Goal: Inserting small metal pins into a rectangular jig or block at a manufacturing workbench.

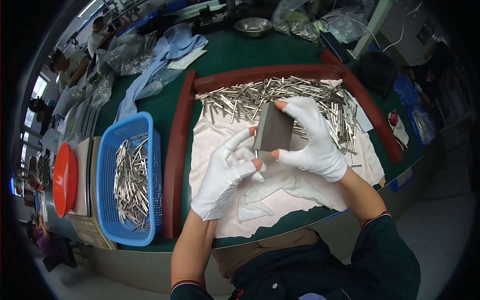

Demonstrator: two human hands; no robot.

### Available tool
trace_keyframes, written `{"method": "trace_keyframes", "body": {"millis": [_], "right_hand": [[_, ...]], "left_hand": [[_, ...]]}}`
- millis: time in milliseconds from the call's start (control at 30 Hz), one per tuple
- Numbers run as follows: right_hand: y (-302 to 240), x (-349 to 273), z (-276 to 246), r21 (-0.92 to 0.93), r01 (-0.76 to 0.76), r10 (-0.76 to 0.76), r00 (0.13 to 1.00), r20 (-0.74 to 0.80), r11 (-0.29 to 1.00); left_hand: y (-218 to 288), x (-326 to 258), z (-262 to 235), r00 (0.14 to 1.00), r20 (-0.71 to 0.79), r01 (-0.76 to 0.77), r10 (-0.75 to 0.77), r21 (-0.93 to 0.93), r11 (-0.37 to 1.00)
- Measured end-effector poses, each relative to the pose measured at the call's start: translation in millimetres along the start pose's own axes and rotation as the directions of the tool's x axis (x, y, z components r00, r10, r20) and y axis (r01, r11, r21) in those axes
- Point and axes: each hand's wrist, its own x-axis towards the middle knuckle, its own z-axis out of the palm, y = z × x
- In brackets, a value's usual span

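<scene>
My right hand (317, 145), in a white glove with bare fingertips, grips a dark grey-brown rectangular block (275, 129) between thumb and fingers. The block looks like a sanding sponge and is held above the cloth. To its left, my left hand (220, 172), gloved the same way, pinches a slim metal pin (256, 151) upright between thumb and forefinger, close against the block's left edge. Whether pin and block touch, I cannot tell. Beyond both hands, a loose heap of similar metal pins (235, 100) lies on the pale pink cloth (207, 137).
A crumpled white cloth (285, 192) lies below my hands. Dark red bars (179, 155) frame the pink cloth at left, back and right. Left of them stands a blue basket (105, 187) of pins, beside a red-orange bowl (65, 180). A metal bowl (253, 27) sits at the back.
</scene>
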Motion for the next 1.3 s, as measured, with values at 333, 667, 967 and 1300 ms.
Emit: {"method": "trace_keyframes", "body": {"millis": [333, 667, 967, 1300], "right_hand": [[9.6, -0.9, 22.9, 0.046, 0.106, -0.094, 0.974, -0.208, 0.993], [4.2, -8.6, 17.9, -0.09, 0.093, -0.111, 0.971, -0.212, 0.992], [-4.7, -10.9, 32.4, -0.272, 0.162, -0.223, 0.951, -0.213, 0.949], [5.3, -15.0, 28.1, -0.382, 0.122, -0.222, 0.948, -0.228, 0.916]], "left_hand": [[-11.0, -5.3, -14.7, 0.997, -0.04, -0.07, 0.073, 0.084, 0.994], [-23.1, 5.3, -27.1, 0.99, -0.125, -0.054, 0.062, 0.066, 0.996], [-17.9, 2.9, -24.7, 0.987, -0.109, -0.12, 0.116, -0.039, 0.992], [-12.4, 3.0, -13.3, 0.978, -0.082, -0.203, 0.193, -0.14, 0.969]]}}
